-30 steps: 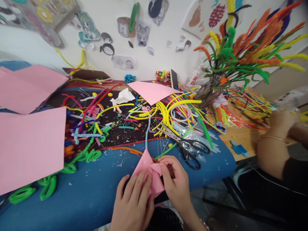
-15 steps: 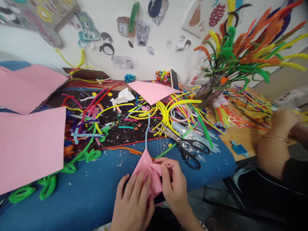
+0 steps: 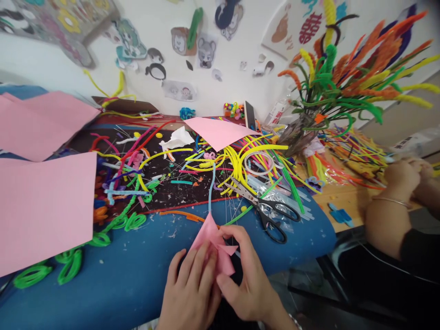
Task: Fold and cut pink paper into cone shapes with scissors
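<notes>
A folded pink paper [image 3: 225, 262] lies at the near edge of the blue surface, its pointed tip facing away from me. My left hand [image 3: 192, 284] presses on its left side with the fingers bent over it. Around the right side is my right hand [image 3: 245, 279], thumb and forefinger apart, the forefinger touching the paper near a small pointed flap. A light blue strip [image 3: 211, 188] runs up from the paper's tip. Black-handled scissors [image 3: 259, 204] lie open beyond my right hand.
Pink sheets [image 3: 44, 206] cover the left; another [image 3: 222, 130] lies at the back. Colourful pipe cleaners [image 3: 233, 165] are scattered across a dark board. A vase [image 3: 299, 130] of fuzzy stems stands back right. At the far right are another person's hands [image 3: 402, 176].
My right thumb and forefinger have spread apart, letting go of the paper flap, which now sticks out to the right. The view has shifted slightly.
</notes>
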`<state>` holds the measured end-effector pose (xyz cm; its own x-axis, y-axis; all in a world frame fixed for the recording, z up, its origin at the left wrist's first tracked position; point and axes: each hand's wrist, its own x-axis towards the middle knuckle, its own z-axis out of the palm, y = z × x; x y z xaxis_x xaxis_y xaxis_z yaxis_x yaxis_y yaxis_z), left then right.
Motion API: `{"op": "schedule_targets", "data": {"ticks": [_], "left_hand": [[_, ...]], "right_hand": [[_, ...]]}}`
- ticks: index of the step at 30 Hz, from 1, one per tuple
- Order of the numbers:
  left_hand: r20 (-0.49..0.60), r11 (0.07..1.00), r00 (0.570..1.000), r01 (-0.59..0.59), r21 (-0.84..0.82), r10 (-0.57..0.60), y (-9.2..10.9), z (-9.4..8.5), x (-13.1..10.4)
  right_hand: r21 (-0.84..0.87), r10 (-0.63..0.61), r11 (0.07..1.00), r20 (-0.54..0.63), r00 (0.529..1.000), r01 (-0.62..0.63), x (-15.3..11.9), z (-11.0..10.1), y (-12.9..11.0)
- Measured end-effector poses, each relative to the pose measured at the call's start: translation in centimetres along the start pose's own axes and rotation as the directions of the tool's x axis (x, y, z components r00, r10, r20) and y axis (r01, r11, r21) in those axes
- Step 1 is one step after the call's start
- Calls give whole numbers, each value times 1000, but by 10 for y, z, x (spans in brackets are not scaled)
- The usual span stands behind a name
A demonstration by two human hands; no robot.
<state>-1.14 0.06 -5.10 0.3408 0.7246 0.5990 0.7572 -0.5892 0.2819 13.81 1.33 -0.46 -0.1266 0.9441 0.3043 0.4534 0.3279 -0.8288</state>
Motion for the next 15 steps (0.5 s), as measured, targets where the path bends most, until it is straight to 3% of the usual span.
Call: {"op": "schedule_targets", "data": {"ticks": [3,8,15], "left_hand": [[1,1000,1000,11,20,-11,1,1,-1],[-27,999,999,30,32,-29,3,4,-3],[2,999,1000,8,49,-8,1,6,-4]], "right_hand": [[-196,31,980,-10,999,-32,14,1,-7],[-482,107,876,137,985,-28,34,-1,-8],[-486,143,874,285,948,14,36,-11,-6]]}}
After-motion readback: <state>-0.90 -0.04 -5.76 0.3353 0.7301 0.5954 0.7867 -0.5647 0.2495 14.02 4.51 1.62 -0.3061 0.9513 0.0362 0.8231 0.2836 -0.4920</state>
